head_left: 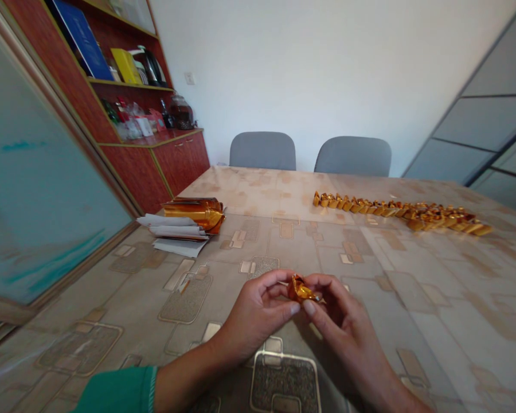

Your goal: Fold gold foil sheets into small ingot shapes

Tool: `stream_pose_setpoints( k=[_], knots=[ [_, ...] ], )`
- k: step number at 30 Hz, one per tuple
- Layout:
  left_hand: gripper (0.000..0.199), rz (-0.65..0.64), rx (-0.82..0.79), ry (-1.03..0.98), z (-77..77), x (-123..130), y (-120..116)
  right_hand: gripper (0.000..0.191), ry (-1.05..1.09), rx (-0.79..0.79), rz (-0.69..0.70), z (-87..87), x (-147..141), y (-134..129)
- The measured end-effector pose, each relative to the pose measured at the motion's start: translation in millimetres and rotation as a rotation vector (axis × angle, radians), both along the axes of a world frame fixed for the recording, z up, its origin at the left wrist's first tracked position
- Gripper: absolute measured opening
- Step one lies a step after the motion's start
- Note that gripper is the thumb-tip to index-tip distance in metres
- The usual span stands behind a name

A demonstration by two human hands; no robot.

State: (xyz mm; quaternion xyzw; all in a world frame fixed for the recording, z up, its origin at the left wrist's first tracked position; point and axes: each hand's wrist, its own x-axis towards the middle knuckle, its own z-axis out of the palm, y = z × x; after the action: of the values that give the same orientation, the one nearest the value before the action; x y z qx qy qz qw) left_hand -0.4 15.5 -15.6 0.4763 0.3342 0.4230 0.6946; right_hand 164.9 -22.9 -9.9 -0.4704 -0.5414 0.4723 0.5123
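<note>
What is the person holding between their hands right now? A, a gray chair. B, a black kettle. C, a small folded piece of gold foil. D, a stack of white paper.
C. The folded gold foil piece is held up between the fingers of the left hand and the right hand.

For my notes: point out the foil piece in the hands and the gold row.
Gold foil piece [301, 289]: head view, its middle.
Row of folded gold pieces [395, 210]: head view, centre of the row.
</note>
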Motion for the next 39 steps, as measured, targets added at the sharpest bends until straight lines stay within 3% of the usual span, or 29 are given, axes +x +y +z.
stream_pose_setpoints(
  k=[9, 15, 18, 22, 27, 34, 39],
  knots=[
    [0.037, 0.026, 0.048, 0.031, -0.9, 4.0, -1.9, 0.016, -0.194, 0.09, -0.055, 4.6, -1.9, 2.6],
    [0.05, 0.11, 0.112, 0.171, 7.0, 0.6, -4.0, 0.017, -0.238, 0.087, -0.136, 10.7, 6.5, 9.5],
    [0.041, 0.139, 0.161, 0.247, 12.7, -3.7, -6.7, 0.025, -0.366, 0.129, -0.316, 14.2, 44.1, 23.4],
    [0.033, 0.094, 0.188, 0.241, 19.9, -5.5, -12.9, 0.038, -0.93, 0.123, -0.555, 13.6, 128.5, 50.4],
    [0.025, 0.03, 0.186, 0.218, 20.2, -5.0, -18.0, 0.043, -1.148, -0.009, -0.719, 4.0, 210.1, 77.3],
    [0.019, 0.021, 0.208, 0.2, 11.4, -11.8, -19.2, 0.025, -1.427, -0.051, -0.706, -6.5, 243.8, 118.2],
    [0.016, 0.048, 0.213, 0.205, 10.3, -13.7, -17.0, 0.026, -1.589, -0.062, -0.716, -2.2, 255.5, 142.3]
  ],
)
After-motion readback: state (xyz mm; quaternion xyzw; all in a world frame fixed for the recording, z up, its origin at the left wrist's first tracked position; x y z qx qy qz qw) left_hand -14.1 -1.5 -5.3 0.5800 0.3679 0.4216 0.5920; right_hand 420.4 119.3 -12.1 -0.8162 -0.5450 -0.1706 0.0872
